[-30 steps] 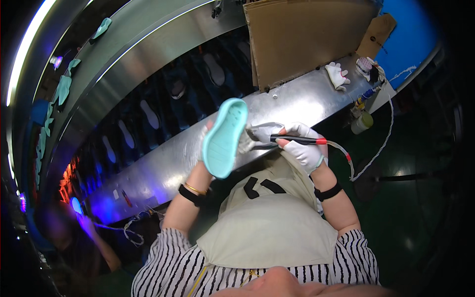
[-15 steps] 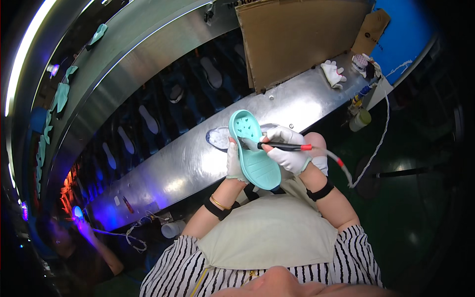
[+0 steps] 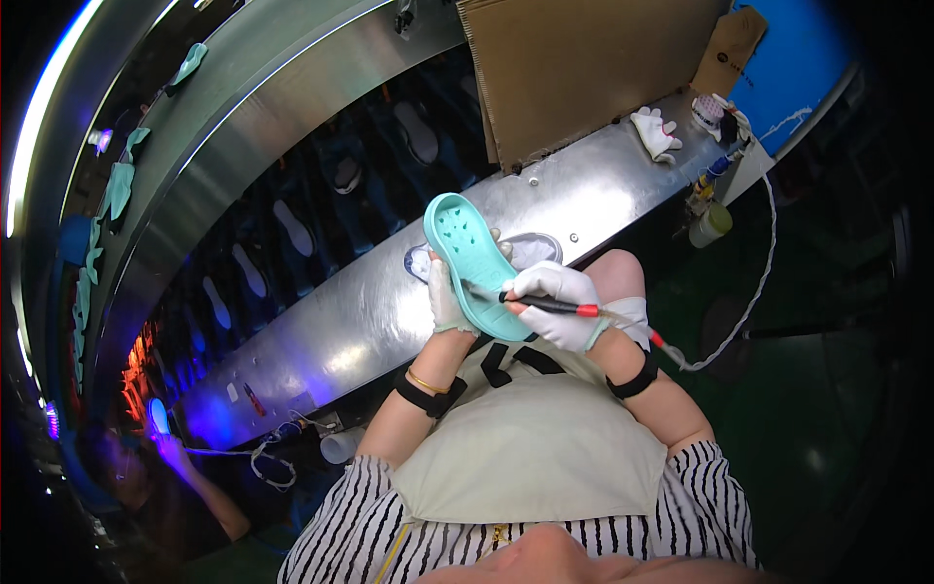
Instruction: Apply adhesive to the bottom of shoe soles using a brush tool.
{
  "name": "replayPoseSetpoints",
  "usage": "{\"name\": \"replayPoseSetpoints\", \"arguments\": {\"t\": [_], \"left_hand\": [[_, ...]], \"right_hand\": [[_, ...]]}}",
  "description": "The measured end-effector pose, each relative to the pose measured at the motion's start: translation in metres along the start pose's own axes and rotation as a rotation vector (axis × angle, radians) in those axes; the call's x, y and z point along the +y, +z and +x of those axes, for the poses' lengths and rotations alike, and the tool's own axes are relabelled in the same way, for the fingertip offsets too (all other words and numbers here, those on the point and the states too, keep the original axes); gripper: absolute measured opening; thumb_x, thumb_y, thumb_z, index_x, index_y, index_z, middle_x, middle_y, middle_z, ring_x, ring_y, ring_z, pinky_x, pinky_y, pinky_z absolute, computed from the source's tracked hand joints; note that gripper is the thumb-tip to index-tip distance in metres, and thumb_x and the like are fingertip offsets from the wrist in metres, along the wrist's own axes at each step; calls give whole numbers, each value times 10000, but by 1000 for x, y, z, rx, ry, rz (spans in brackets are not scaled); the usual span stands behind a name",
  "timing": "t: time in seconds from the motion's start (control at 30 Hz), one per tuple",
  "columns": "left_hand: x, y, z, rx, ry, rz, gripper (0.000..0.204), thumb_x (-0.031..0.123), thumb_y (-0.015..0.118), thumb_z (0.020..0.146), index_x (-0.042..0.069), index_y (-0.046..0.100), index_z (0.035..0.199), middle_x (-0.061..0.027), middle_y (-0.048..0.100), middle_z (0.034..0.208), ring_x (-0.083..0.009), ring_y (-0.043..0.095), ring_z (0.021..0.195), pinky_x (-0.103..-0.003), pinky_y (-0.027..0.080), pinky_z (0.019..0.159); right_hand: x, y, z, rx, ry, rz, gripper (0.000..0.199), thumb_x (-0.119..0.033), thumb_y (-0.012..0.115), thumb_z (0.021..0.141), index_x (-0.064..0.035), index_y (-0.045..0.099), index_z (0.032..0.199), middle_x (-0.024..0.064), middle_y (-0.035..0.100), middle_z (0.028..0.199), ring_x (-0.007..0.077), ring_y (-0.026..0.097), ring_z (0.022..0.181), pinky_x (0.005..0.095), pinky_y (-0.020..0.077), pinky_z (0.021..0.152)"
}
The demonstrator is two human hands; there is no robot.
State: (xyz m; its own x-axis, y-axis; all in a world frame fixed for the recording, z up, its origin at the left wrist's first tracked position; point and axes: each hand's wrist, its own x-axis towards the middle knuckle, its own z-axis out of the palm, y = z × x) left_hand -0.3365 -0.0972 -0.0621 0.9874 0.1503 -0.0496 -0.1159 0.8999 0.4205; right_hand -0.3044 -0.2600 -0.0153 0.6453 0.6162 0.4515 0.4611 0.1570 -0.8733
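A turquoise foam shoe sole [image 3: 472, 255] with a raised rim and a cluster of small cutouts at its far end is tilted above the metal bench edge. My left hand [image 3: 448, 300], in a white glove with bare fingertips, grips it from the left side and behind. In my gloved right hand [image 3: 562, 292] is a brush [image 3: 547, 304] with a black handle and red end, joined to a pale hose. Its bristles touch the sole's inner face around the middle. Behind the sole, a dark-rimmed shoe piece with a pale inside [image 3: 533, 249] lies on the bench.
A metal bench [image 3: 370, 302] runs along a conveyor carrying several soles [image 3: 294, 229]. Cardboard [image 3: 584, 73] stands at the back, near a loose white glove [image 3: 655, 134] and a lidded jar [image 3: 711, 224]. Another person's hand [image 3: 173, 450] holds a violet-lit sole at far left.
The sole has shifted up and left in my left hand. The brush has come to lie nearer its lower end, and my right hand has moved slightly left.
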Motion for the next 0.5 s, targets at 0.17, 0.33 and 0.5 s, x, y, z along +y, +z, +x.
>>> {"name": "replayPoseSetpoints", "arguments": {"t": [0.17,0.33,0.5], "left_hand": [[10,-8,2,-129,-77,-64,729,658,429,816,77,462,1256,-145,563,1160,-327,538,1069,-476,438,937],[2,30,-14,-33,-54,-189,773,640,417,827,80,349,1357,-171,449,1301,-367,500,1117,-492,394,979],[-3,30,-17,-38,-29,-66,777,639,290,861,73,281,1393,-195,375,1362,-391,506,1111,-499,405,965]], "right_hand": [[9,-1,-6,-15,341,393,85,-39,664,792,-36,644,874,2,636,873,59,575,799,204,462,739],[7,-16,7,120,297,256,113,-29,672,778,-16,649,887,28,629,912,79,575,827,234,466,765],[8,-3,-1,73,139,296,102,-8,670,777,-16,630,871,46,624,887,128,594,840,252,470,774]]}}
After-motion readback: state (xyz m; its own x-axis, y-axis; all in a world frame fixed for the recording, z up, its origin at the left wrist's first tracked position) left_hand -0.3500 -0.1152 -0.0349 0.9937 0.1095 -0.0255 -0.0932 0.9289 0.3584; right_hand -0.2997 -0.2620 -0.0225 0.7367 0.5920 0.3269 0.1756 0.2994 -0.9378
